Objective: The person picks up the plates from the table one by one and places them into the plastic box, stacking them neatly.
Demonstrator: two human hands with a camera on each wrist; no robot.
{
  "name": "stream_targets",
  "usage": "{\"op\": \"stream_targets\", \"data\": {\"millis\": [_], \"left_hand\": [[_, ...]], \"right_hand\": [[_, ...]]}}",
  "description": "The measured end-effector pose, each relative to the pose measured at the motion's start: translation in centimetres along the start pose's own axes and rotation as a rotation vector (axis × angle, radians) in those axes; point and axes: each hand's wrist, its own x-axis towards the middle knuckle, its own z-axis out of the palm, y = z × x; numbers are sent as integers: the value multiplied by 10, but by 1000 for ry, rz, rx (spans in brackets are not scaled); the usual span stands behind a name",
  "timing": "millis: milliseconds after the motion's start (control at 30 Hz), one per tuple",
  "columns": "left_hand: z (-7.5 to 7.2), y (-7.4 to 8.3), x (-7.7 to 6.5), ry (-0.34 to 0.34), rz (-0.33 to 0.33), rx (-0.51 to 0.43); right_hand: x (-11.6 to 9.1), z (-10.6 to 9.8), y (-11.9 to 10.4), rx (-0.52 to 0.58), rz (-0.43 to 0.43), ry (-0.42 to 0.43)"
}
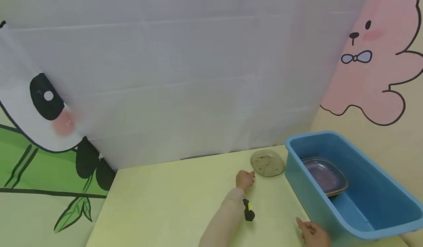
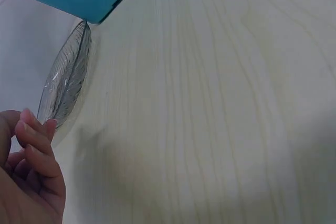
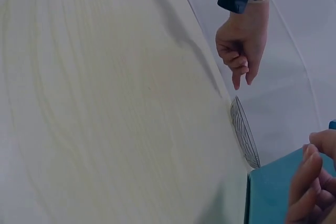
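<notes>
A clear glass plate (image 1: 267,163) with a leaf-like ribbed pattern lies on the table beside the blue tub. My left hand (image 1: 245,180) is at its near-left edge, fingers loosely bent. In the right wrist view, a small gap shows between the left hand's fingertips (image 3: 242,82) and the plate (image 3: 244,134); nothing is in that hand. My right hand (image 1: 313,233) hovers by the tub's near-left side, its fingers loosely curled and holding nothing. Inside the blue tub (image 1: 317,206) lie purplish dishes (image 1: 325,175), seemingly stacked, against the left wall.
The pale wood-grain table (image 1: 158,206) reaches back to a white sheet (image 1: 185,93) hung behind it. Cartoon figures decorate the walls at both sides. A black strap device (image 1: 248,210) sits on my left wrist.
</notes>
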Motion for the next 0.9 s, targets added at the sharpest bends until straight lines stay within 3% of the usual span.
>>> {"op": "stream_targets", "data": {"millis": [167,400,733,900], "left_hand": [[16,-3,9,2,-15,64],[34,4,16,-30,-40,57],[35,4,12,23,-67,72],[30,10,10,81,-83,17]], "right_hand": [[-3,2,2,2,41,-18],[3,-6,4,35,77,18],[-1,-1,5,8,28,43],[0,-1,6,2,-2,53]]}}
